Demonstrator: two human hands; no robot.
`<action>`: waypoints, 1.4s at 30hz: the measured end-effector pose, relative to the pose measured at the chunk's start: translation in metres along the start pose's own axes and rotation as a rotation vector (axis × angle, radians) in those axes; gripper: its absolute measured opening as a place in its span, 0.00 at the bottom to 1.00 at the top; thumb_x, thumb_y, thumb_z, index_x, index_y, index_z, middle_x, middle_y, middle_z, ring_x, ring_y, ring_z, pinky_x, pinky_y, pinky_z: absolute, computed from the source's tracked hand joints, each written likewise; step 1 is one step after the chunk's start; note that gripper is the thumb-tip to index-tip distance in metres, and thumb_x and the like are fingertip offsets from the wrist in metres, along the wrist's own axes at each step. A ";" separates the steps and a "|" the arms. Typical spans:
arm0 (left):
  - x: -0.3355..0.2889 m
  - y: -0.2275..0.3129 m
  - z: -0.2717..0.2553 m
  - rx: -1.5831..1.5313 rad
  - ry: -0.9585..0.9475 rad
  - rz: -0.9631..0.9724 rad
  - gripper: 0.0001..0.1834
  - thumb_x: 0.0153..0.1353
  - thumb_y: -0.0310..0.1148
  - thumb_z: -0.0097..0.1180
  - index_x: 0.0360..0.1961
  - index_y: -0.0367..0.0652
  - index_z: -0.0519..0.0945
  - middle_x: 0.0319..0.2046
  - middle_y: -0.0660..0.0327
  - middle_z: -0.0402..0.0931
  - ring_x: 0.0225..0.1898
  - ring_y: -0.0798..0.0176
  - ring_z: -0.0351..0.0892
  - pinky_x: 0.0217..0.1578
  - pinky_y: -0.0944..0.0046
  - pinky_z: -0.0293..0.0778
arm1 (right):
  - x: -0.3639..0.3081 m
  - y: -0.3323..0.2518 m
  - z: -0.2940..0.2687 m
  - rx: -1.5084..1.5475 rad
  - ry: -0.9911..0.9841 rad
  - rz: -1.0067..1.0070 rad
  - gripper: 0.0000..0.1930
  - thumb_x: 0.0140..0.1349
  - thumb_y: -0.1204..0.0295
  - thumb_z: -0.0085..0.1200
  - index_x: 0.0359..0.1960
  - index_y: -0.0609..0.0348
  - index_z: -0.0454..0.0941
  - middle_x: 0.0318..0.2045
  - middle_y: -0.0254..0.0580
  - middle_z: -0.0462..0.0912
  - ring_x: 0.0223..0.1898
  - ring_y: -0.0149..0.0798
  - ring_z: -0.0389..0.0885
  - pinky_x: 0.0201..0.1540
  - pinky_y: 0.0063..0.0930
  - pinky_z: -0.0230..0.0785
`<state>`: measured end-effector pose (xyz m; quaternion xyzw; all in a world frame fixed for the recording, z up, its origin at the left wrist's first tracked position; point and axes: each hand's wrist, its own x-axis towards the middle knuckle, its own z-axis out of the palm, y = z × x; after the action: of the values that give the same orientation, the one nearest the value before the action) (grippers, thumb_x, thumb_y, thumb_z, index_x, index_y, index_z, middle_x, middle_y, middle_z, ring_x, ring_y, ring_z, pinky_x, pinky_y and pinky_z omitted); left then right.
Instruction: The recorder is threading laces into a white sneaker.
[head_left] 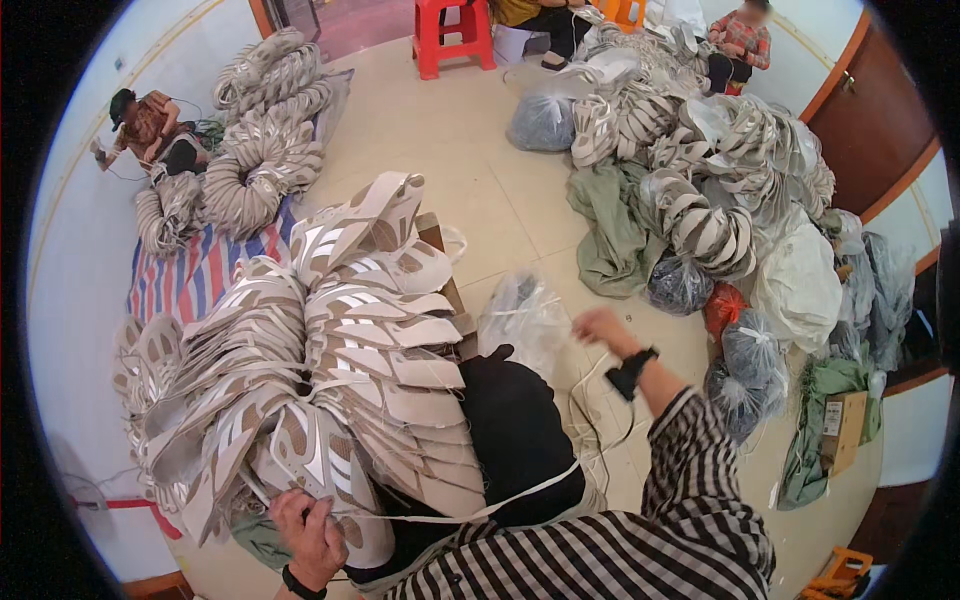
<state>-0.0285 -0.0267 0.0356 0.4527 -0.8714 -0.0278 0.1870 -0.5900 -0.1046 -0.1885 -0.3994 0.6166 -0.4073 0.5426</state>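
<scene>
A big bundle of beige and grey shoe uppers (385, 365), with shiny white stripes, is stacked in rows in front of me on the left. At its near edge, my left hand (310, 535) has its fingers closed on a white lace (520, 497) beside the nearest upper (310, 460). From there the lace stretches right across my lap, over my black-clad leg (520, 430). My right hand (605, 330) is raised away from the bundle, above the floor near a clear plastic bag (522, 322). Its fingers are curled together; whatever they hold is too small to make out.
Bundled uppers (250, 170) lie on a striped sheet (190, 275) at far left, near a seated person (155, 135). More bundles (710, 220), tied bags (680, 285) and green cloth (615, 225) fill the right. A red stool (452, 38) stands at the back. Dark cables (600, 430) lie beside my leg.
</scene>
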 end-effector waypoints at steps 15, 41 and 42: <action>-0.001 0.000 -0.004 -0.108 0.246 0.142 0.15 0.43 0.18 0.52 0.37 0.38 0.74 0.35 0.53 0.70 0.40 0.46 0.70 0.46 0.47 0.65 | -0.092 -0.133 0.085 -0.238 0.148 -0.156 0.11 0.62 0.68 0.50 0.35 0.62 0.80 0.28 0.37 0.82 0.27 0.28 0.78 0.32 0.23 0.70; -0.073 -0.042 0.007 -0.376 0.452 -0.249 0.06 0.51 0.21 0.52 0.32 0.37 0.72 0.30 0.60 0.73 0.27 0.65 0.74 0.26 0.69 0.68 | -0.223 -0.192 0.322 -1.264 -0.063 -1.064 0.11 0.53 0.74 0.52 0.37 0.58 0.65 0.25 0.47 0.74 0.26 0.51 0.78 0.25 0.43 0.69; -0.074 -0.045 0.004 -0.379 0.452 -0.251 0.06 0.51 0.21 0.52 0.32 0.37 0.72 0.30 0.60 0.73 0.27 0.65 0.74 0.26 0.69 0.68 | -0.224 -0.193 0.317 -1.325 0.046 -1.084 0.08 0.54 0.74 0.51 0.33 0.57 0.66 0.24 0.46 0.74 0.26 0.50 0.78 0.25 0.42 0.69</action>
<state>0.0433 0.0057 -0.0005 0.5084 -0.7244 -0.1112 0.4521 -0.2445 0.0149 0.0442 -0.8654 0.4622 -0.1740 -0.0849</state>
